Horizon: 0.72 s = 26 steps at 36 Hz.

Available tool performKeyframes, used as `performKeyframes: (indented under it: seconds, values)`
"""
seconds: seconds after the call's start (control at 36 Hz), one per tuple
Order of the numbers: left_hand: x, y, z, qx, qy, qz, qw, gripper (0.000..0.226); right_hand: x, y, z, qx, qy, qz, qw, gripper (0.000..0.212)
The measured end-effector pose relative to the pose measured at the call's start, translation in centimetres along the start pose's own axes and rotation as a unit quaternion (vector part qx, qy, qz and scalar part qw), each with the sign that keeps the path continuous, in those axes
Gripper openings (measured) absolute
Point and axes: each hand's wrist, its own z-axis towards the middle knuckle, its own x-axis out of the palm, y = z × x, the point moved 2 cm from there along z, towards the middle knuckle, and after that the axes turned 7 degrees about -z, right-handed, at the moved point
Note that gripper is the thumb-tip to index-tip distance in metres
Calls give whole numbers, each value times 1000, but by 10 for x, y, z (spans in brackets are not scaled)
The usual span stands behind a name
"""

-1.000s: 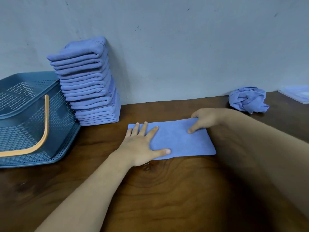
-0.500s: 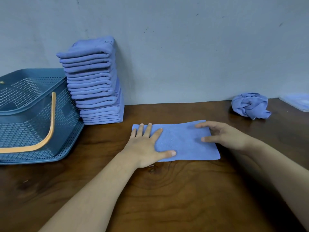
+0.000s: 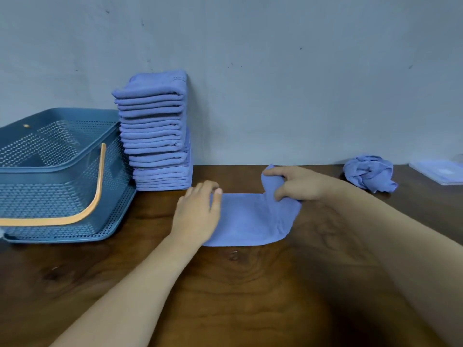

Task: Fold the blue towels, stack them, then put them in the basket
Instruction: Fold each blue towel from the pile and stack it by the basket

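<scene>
A half-folded blue towel (image 3: 246, 220) lies on the brown table in front of me. My right hand (image 3: 298, 182) pinches its right end and has lifted it off the table, curling it toward the left. My left hand (image 3: 198, 212) rests on the towel's left end with the fingers bent over the far left corner. A tall stack of folded blue towels (image 3: 156, 131) stands against the wall at the left. A blue perforated basket (image 3: 57, 176) with an orange handle sits left of the stack. A crumpled blue towel (image 3: 368, 172) lies at the back right.
A pale flat lid or tray (image 3: 441, 170) lies at the far right edge by the wall. The grey wall (image 3: 275, 83) closes off the back of the wooden table (image 3: 225, 296).
My right hand went from lying flat on the towel's right end to pinching it and lifting it leftward. My left hand slid to the left corner and its fingers bent.
</scene>
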Motion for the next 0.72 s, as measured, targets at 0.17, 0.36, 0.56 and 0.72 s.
performKeyframes:
  seconds: [0.17, 0.36, 0.56, 0.72]
  values:
    - [-20, 46, -16, -140, 26, -104, 984, 25, 30, 58, 19, 16, 54, -13, 998, 77]
    - [-14, 51, -15, -142, 66, -125, 980, 28, 64, 101, 34, 54, 70, -92, 992, 42]
    - [-12, 56, -12, -154, 66, -149, 975, 28, 91, 120, 37, 60, 76, -143, 985, 24]
    - [-11, 56, -11, -152, 72, -156, 973, 22, 109, 129, 38, 37, 75, -146, 986, 47]
